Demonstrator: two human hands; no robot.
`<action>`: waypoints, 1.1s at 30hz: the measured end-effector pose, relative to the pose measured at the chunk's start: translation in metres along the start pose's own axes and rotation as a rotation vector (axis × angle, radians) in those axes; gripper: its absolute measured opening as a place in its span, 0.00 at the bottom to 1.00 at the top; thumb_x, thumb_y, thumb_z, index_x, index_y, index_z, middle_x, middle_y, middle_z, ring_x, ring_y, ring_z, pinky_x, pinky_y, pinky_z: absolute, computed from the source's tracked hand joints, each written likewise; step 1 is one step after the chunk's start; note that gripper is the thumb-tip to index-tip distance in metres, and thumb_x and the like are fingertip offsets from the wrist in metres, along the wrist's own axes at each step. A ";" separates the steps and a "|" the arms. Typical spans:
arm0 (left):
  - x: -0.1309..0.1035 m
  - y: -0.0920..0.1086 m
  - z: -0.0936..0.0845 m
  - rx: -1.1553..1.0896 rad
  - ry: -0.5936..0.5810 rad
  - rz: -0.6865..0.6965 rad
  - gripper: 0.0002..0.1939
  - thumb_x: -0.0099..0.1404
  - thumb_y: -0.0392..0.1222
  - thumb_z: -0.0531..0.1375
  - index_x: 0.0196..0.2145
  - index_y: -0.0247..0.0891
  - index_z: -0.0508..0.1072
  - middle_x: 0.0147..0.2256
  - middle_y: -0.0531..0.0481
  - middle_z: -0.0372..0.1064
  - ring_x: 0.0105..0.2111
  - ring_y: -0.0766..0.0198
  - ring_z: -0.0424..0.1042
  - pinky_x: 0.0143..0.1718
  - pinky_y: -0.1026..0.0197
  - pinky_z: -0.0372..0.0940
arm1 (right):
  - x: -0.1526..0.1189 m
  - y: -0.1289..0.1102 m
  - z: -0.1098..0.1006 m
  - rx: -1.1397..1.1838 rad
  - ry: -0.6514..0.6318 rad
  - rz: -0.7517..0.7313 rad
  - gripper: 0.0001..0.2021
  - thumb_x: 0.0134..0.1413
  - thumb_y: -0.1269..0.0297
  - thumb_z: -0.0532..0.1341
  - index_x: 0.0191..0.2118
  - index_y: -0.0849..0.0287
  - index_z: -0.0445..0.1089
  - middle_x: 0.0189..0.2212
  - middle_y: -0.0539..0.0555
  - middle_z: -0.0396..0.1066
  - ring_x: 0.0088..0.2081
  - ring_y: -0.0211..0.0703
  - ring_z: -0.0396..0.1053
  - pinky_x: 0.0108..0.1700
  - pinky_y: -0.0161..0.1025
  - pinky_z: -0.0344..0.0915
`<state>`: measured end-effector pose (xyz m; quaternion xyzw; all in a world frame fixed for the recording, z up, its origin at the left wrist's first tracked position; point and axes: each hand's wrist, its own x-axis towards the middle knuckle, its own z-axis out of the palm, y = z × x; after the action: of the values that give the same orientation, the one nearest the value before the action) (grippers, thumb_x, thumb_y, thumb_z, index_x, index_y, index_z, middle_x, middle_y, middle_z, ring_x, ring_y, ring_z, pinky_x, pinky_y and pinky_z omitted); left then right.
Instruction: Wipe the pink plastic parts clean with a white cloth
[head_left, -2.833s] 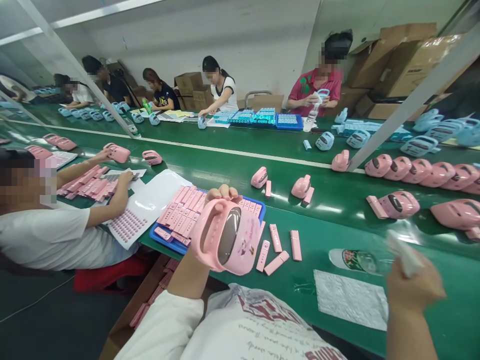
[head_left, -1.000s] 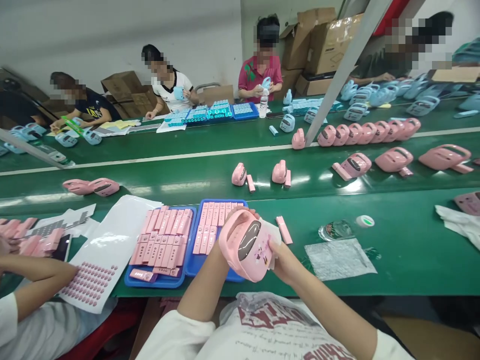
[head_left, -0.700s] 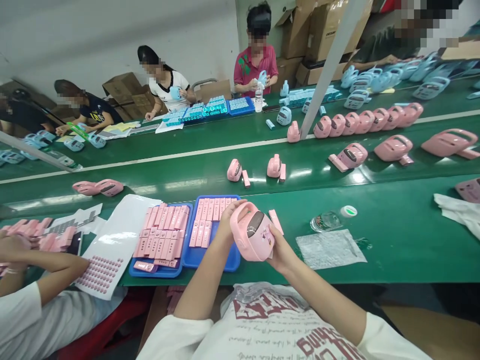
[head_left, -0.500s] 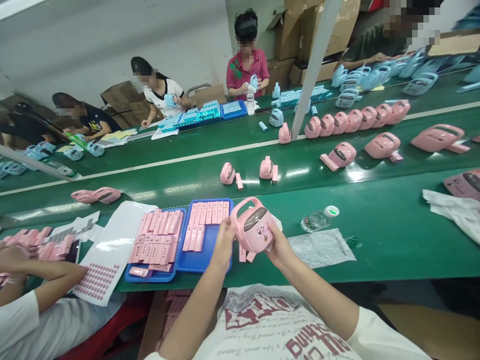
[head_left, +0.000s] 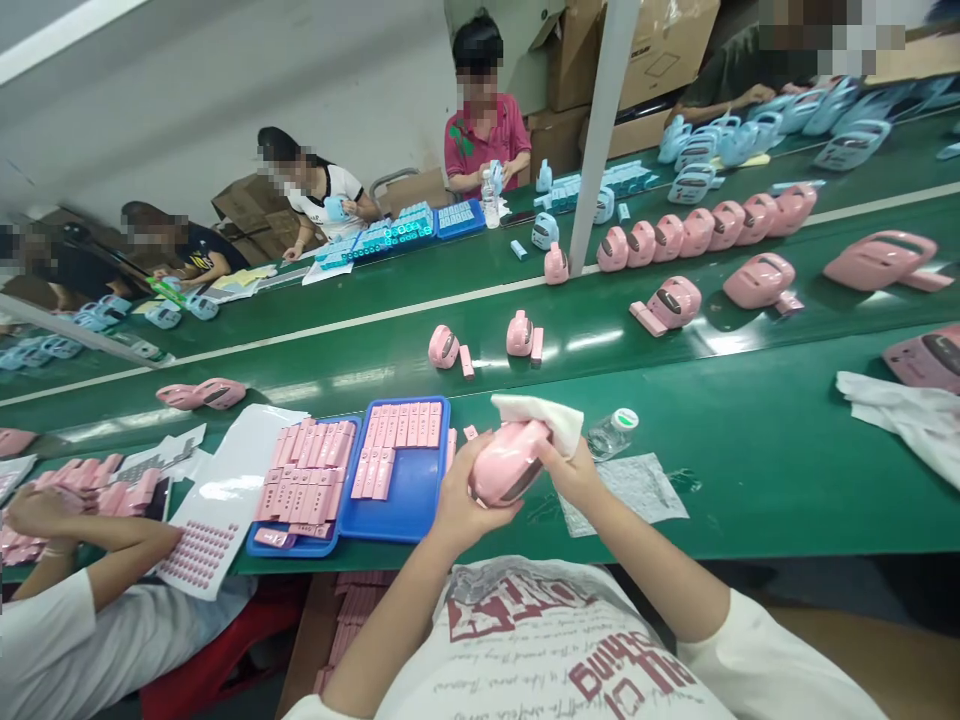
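A glossy pink plastic housing (head_left: 504, 468) with a dark window is held in front of my chest, its window side tipped down. My left hand (head_left: 459, 495) wraps around its left side. A white cloth (head_left: 547, 415) is gripped in my right hand (head_left: 568, 468), which presses against the housing's right side; part of the cloth stands up behind it. Left of my hands lies a blue tray (head_left: 412, 480) with pink rectangular pieces (head_left: 405, 425) in rows. Another blue tray (head_left: 296, 545), fuller, sits beside it.
A clear bottle (head_left: 611, 435) with a white cap lies near a crumpled sheet (head_left: 630, 495). Pink housings (head_left: 675, 302) line the green conveyor (head_left: 360, 345). A co-worker's arm (head_left: 112, 540) rests by a sticker sheet (head_left: 202, 555) at left. Several people sit opposite with blue housings (head_left: 694, 183).
The pink housing has been turned over, so its printed face no longer shows. The white cloth has come up into clear view in my right hand. The camera view has shifted slightly.
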<state>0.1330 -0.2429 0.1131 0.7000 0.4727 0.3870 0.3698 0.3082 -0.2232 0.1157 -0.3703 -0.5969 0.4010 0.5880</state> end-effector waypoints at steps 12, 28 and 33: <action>0.006 -0.019 0.022 0.569 0.197 0.625 0.31 0.61 0.43 0.61 0.60 0.36 0.57 0.53 0.34 0.62 0.56 0.48 0.63 0.55 0.44 0.62 | -0.007 -0.013 -0.010 -0.694 -0.139 -0.778 0.11 0.54 0.65 0.57 0.22 0.55 0.68 0.19 0.49 0.69 0.22 0.37 0.62 0.26 0.37 0.55; -0.007 -0.030 0.004 0.562 0.149 0.872 0.24 0.58 0.31 0.63 0.52 0.48 0.68 0.52 0.43 0.64 0.58 0.53 0.61 0.55 0.48 0.64 | -0.004 -0.014 -0.031 -0.175 -0.153 0.119 0.21 0.57 0.49 0.55 0.48 0.56 0.73 0.47 0.56 0.73 0.52 0.52 0.68 0.55 0.50 0.64; -0.012 -0.034 0.008 0.264 0.214 0.464 0.37 0.49 0.38 0.70 0.56 0.43 0.63 0.52 0.40 0.66 0.54 0.49 0.66 0.54 0.47 0.63 | -0.012 -0.014 -0.051 0.088 -0.165 0.249 0.19 0.49 0.46 0.63 0.35 0.59 0.77 0.37 0.58 0.77 0.45 0.54 0.73 0.53 0.52 0.66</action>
<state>0.1243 -0.2460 0.0772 0.7866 0.3826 0.4683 0.1249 0.3603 -0.2372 0.1230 -0.3814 -0.5745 0.5256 0.4983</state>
